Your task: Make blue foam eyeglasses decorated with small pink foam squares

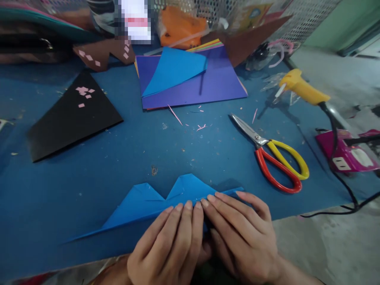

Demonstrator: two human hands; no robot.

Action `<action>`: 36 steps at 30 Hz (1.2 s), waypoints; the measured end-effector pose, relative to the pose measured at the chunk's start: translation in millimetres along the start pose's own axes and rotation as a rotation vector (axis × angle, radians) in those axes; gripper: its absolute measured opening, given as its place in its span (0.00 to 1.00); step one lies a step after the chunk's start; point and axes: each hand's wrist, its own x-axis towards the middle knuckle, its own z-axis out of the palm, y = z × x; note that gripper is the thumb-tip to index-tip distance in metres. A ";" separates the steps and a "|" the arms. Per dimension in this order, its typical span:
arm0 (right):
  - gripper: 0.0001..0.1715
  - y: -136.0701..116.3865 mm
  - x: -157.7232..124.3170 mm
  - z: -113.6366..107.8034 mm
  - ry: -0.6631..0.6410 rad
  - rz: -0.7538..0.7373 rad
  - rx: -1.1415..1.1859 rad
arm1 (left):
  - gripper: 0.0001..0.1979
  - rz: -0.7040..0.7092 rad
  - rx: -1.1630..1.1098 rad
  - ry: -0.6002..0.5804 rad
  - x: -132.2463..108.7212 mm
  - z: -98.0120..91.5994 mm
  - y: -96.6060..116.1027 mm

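A folded blue paper [148, 202] lies on the blue table surface [118, 158] near its front edge, with two peaked flaps pointing away from me and a long thin point stretching left. My left hand [169, 245] lies flat on the paper's near edge, fingers stretched out together. Beside it, my right hand [240, 233] presses on the paper's right part, fingers extended and slightly spread. The fingertips of both hands meet at the paper's middle fold.
Scissors [273, 154] with red and yellow handles lie to the right. A yellow glue gun [303, 89] and a pink power strip [347, 152] sit at the far right. A stack of coloured sheets [208, 83] with a blue piece on top lies behind, black paper [71, 118] at left.
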 end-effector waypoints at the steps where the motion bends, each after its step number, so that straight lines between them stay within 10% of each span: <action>1: 0.16 0.0 -0.8 0.5 0.000 -0.004 0.007 | 0.20 0.023 -0.002 -0.008 0.8 -0.5 -1.2; 36: 0.18 8.1 -5.6 -4.7 0.059 0.004 -0.149 | 0.19 -0.026 0.051 0.116 -1.2 9.5 0.7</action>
